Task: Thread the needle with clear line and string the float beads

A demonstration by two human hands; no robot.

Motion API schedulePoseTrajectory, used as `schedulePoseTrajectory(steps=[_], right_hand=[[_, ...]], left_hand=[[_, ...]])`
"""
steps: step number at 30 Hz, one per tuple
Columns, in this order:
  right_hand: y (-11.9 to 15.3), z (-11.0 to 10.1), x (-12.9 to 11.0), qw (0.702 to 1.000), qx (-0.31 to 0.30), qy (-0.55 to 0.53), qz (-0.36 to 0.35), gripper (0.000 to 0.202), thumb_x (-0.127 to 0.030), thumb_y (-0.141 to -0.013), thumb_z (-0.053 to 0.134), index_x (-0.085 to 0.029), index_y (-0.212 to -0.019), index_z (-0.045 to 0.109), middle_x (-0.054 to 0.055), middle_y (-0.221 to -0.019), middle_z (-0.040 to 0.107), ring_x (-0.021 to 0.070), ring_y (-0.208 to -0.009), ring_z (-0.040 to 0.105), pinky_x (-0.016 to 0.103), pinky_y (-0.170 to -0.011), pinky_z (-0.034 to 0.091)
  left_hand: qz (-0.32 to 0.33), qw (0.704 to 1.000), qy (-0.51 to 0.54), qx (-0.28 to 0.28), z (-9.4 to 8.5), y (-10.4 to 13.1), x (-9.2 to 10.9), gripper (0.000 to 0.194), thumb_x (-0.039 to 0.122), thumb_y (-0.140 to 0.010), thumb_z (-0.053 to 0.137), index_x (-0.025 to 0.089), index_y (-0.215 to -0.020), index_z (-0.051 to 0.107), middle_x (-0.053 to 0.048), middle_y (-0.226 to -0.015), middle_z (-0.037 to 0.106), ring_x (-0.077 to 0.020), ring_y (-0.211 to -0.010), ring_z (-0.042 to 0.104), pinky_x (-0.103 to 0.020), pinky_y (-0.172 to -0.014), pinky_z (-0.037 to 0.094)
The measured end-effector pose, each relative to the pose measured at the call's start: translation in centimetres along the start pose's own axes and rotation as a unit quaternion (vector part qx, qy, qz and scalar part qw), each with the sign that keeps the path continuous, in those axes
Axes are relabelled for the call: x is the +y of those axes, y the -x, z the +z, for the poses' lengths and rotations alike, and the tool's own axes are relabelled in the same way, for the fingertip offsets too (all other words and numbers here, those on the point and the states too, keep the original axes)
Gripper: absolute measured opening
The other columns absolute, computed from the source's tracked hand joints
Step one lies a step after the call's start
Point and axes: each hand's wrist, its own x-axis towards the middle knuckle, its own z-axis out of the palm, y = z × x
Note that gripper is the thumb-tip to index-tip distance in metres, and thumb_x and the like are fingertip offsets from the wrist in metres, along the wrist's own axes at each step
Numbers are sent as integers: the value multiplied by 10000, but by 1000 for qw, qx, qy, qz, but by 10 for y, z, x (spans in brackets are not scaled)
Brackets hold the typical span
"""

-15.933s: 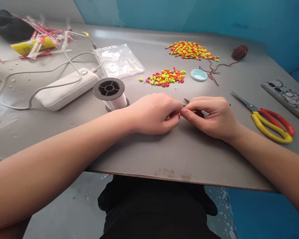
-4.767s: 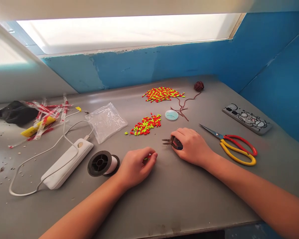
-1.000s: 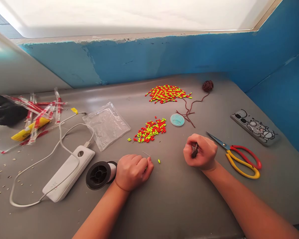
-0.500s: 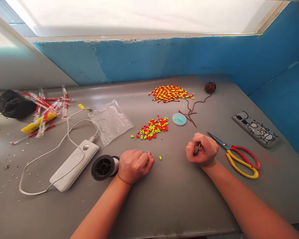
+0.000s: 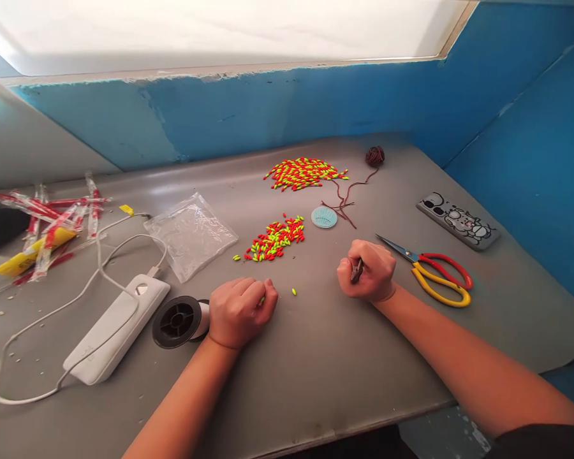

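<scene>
My left hand (image 5: 239, 311) curls on the counter (image 5: 316, 370), pinching a yellow-green bead (image 5: 263, 299) beside the spool (image 5: 176, 320); my right hand (image 5: 366, 271) fists around small snips (image 5: 356, 271), kept close to the bead pile (image 5: 273, 239).

Bare table (image 5: 316, 357) between hands, loose bead (image 5: 294, 292) midway, spool (image 5: 178, 320) touching left hand (image 5: 239, 311)

Two heaps of red-and-yellow oval beads: one far (image 5: 302, 173), one nearer centre (image 5: 273, 238). One loose yellow-green bead (image 5: 293, 292), one black thread spool (image 5: 176, 320), one pair of red-and-yellow-handled scissors (image 5: 435, 277), one clear plastic bag (image 5: 191, 233).
</scene>
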Motion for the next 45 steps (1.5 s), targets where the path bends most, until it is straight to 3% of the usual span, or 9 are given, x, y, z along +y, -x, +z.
schedulePoseTrajectory(steps=[6, 14, 20, 26, 29, 32, 35, 41, 45], right_hand=[[-5, -4, -10, 999, -38, -7, 28, 375, -398, -1035, 633, -161, -1326, 636, 114, -1314, 650, 210, -1129, 669, 420, -971, 607], [-26, -1, -24, 990, -120, -70, 16, 353, -398, -1038, 628, -160, -1298, 646, 108, -1277, 664, 194, -1087, 677, 397, -942, 614], [-31, 0, -27, 977, -201, -64, 43, 350, -404, -1039, 625, -161, -1290, 649, 106, -1270, 667, 193, -1082, 677, 396, -943, 613], [-40, -4, -38, 960, -266, -36, 80, 365, -403, -1034, 633, -159, -1306, 645, 111, -1296, 658, 206, -1119, 672, 419, -971, 606], [-42, -7, -43, 949, -298, -32, 92, 372, -401, -1032, 637, -156, -1312, 642, 112, -1299, 657, 210, -1125, 671, 423, -972, 605], [-43, -9, -46, 943, -313, -31, 110, 375, -401, -1032, 638, -155, -1315, 640, 112, -1300, 656, 210, -1126, 671, 424, -973, 605], [-43, -10, -46, 940, -310, -16, 144, 374, -401, -1032, 637, -156, -1314, 641, 112, -1299, 657, 210, -1123, 672, 422, -970, 607], [-39, -5, -42, 941, -288, 9, 179, 376, -402, -1029, 642, -151, -1310, 641, 110, -1288, 660, 210, -1118, 674, 424, -967, 607], [-33, 1, -37, 951, -260, 12, 169, 367, -405, -1030, 640, -151, -1294, 647, 106, -1266, 667, 203, -1097, 677, 414, -955, 609]], left_hand=[[-33, 998, 45, -26, -6, 2, -2, 312, 382, -1020, 625, 149, -1224, 660, -87, -1175, 693, -156, -991, 686, -333, -871, 636], [-135, 981, 93, -106, -13, 11, -3, 290, 390, -1033, 601, 153, -1186, 669, -77, -1120, 701, -132, -921, 678, -296, -821, 630], [-199, 939, 147, -238, -9, 0, 6, 323, 418, -1027, 607, 147, -1190, 669, -83, -1138, 701, -149, -967, 683, -336, -875, 629], [-301, 883, 213, -289, -17, -23, 19, 373, 432, -1016, 621, 141, -1246, 655, -99, -1222, 686, -193, -1083, 680, -406, -966, 616], [-348, 833, 284, -322, -30, -41, 23, 399, 446, -1012, 623, 135, -1261, 649, -100, -1239, 678, -210, -1110, 675, -420, -978, 611], [-382, 744, 386, -390, -41, -62, 23, 402, 452, -1015, 618, 134, -1260, 645, -100, -1210, 685, -192, -1063, 685, -397, -938, 623], [-404, 652, 484, -421, -40, -75, 20, 402, 456, -1018, 611, 135, -1259, 643, -100, -1194, 688, -182, -1037, 686, -384, -917, 626], [-420, 525, 630, -388, -9, -64, 22, 416, 455, -1013, 620, 132, -1275, 634, -100, -1201, 683, -188, -1046, 685, -390, -920, 625], [-424, 477, 690, -341, 3, -52, 23, 406, 446, -1013, 622, 133, -1271, 633, -95, -1185, 683, -180, -1023, 684, -375, -899, 626]])
